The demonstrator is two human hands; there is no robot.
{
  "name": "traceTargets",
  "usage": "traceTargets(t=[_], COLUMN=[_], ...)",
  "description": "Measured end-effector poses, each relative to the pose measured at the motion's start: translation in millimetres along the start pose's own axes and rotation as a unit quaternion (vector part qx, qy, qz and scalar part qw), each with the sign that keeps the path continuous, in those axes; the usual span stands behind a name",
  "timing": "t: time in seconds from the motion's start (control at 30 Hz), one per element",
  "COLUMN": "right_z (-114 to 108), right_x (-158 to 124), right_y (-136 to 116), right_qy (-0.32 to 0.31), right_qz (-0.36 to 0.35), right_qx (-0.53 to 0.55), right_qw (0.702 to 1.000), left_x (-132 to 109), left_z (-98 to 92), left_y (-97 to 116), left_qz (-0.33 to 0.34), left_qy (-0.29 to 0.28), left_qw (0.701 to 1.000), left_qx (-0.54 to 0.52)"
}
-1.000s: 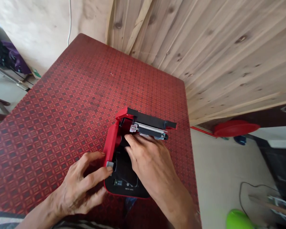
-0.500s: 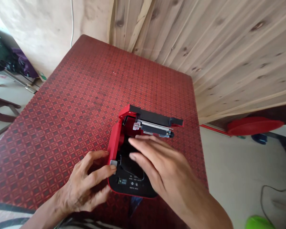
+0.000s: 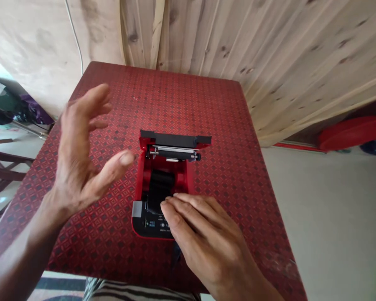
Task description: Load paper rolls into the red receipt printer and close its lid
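A small red and black device (image 3: pixel 141 177) lies on the patterned red table (image 3: pixel 188 104). Its lid (image 3: pixel 175 140) stands raised at the far side, with a roller bar along it. Inside the red bay is a dark black piece (image 3: pixel 159 186). My right hand (image 3: pixel 207 234) rests over the near right part of the device, fingers outstretched and side by side; its underside is hidden. Off the table to the left of the device, my left hand (image 3: pixel 84 146) is raised, thumb and fingers apart, holding nothing.
Beyond the table rises a wooden plank wall (image 3: pixel 232 37), with a white cable (image 3: pixel 75 37) at the left. A dark wooden chair (image 3: pixel 1 171) stands left, and a red basin (image 3: pixel 354 133) lies right.
My left hand has let go of the device's left side and lifted up and away. My right hand has drawn back toward the near edge. The view has shifted, and the device appears straighter.
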State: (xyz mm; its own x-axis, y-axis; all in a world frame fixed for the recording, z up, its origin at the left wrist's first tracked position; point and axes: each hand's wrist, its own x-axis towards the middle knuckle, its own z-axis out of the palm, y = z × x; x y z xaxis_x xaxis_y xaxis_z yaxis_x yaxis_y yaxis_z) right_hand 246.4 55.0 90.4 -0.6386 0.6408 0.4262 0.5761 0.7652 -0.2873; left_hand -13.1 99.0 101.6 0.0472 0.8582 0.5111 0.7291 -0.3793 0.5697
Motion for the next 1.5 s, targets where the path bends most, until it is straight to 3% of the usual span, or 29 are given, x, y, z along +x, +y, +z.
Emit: traceTargets(t=[0.1, 0.2, 0.57, 1.2, 1.33, 1.5], right_z=[4.3, 8.4, 9.3, 12.4, 2.7, 0.7], right_x=[-2.9, -4.5, -18.4, -18.0, -24.4, -49.2], right_y=[-2.6, -5.4, -16.3, -17.0, -7.8, 34.9], right_qy=[0.023, 0.061, 0.038, 0.061, 0.115, 0.199], right_qz=[0.001, 0.009, 0.0, 0.002, 0.052, 0.202], right_qx=[-0.024, -0.037, -0.019, -0.019, -0.016, 0.011], right_qw=[0.999, 0.997, 0.999, 0.998, 0.992, 0.959], left_x=[25.6, 24.7, -54.9, -70.0, -72.6, -96.7], left_z=[14.6, 21.2, 18.1, 40.0, 28.2, 13.6], left_y=[2.7, 6.9, 13.2, 10.5, 12.3, 11.4], left_qz=[0.011, 0.054, 0.174, 0.212, 0.172, 0.099], left_qy=[-0.106, -0.143, -0.174, -0.106, -0.131, 0.008], left_qw=[0.986, 0.975, 0.968, 0.971, 0.976, 0.995], left_qx=[-0.128, -0.161, -0.057, -0.024, -0.035, -0.012])
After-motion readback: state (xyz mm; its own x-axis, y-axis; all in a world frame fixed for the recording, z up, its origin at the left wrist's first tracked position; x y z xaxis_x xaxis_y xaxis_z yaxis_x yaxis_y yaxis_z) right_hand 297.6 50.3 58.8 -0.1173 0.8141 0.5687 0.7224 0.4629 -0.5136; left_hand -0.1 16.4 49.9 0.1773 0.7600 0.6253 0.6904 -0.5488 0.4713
